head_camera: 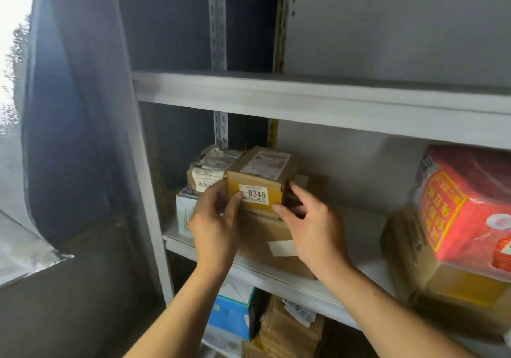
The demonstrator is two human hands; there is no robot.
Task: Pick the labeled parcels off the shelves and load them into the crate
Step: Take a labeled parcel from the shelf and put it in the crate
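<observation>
A small brown cardboard parcel (258, 178) with a white label reading 0346 sits on top of a larger flat brown box (272, 243) on the middle shelf (367, 219). My left hand (214, 219) grips the parcel's left side, thumb on the label edge. My right hand (309, 219) holds its right side, fingers wrapped behind the corner. Behind it lies a rounder taped parcel (207, 169) with a barcode label, resting on a white box (185, 211). No crate is in view.
A red plastic-wrapped pack (467, 205) sits on a cardboard box (442, 280) at the shelf's right. The upper shelf (304, 95) looks bare. Below, a blue and white box (232, 313) and stacked brown parcels (290, 330) fill the lower shelf. A grey upright post (149, 192) stands at left.
</observation>
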